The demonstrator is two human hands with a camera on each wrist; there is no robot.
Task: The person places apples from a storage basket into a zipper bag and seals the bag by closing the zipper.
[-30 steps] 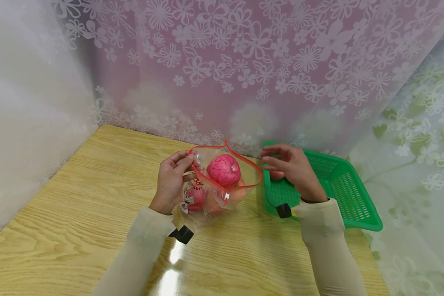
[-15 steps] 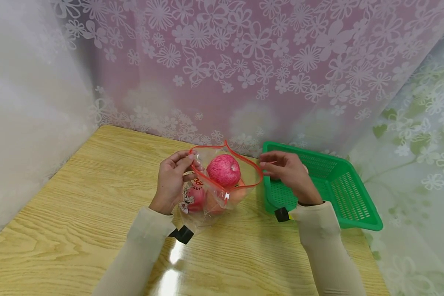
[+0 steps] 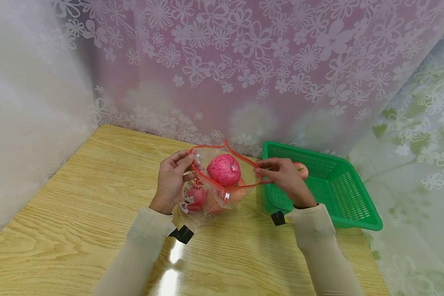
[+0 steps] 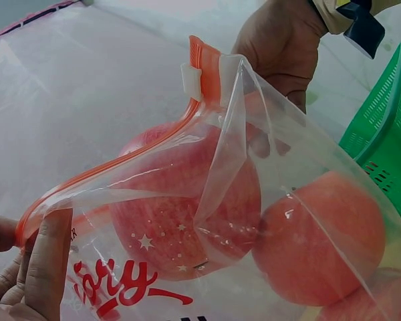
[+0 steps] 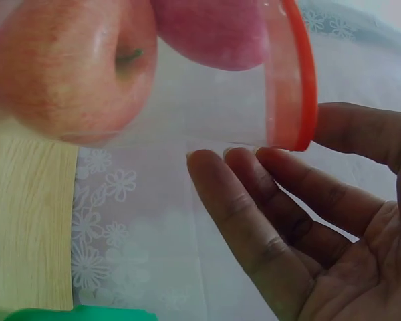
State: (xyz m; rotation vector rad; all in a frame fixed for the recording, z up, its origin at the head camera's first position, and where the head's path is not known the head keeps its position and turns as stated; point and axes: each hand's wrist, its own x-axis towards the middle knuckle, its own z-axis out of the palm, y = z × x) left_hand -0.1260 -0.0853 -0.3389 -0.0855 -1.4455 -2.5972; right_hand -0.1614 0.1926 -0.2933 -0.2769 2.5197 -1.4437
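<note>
Item: clear bag (image 3: 186, 201), standing on the wood-grain table (image 3: 77, 205) with its mouth held wide; red zip rim (image 3: 244, 159), white slider (image 3: 226, 196) at the front, cartoon print and red lettering on the wall.

Contents: we count at least three apples. The pink upper apple (image 3: 223, 170) lies just below the mouth; a paler apple (image 3: 238, 194) sits lower right, a red apple (image 3: 195, 199) lower left behind the print.

Left hand (image 3: 173, 181): thumb and bent fingers pinch the rim's left side.

Right hand (image 3: 286, 176): partly open, fingers slightly bent and loosely spread, tips at the rim's right side; we cannot tell whether it grips the plastic.

Green basket (image 3: 378, 224): slotted plastic, right of the bag, partly behind the right hand. We see one loose apple (image 3: 301, 170) in it, beside that hand.

Wear: two pale sleeves (image 3: 148, 230), a black wrist camera (image 3: 185, 234) at the left cuff and another at the right.

Backdrop: mauve cloth (image 3: 244, 61) with white flowers.
</note>
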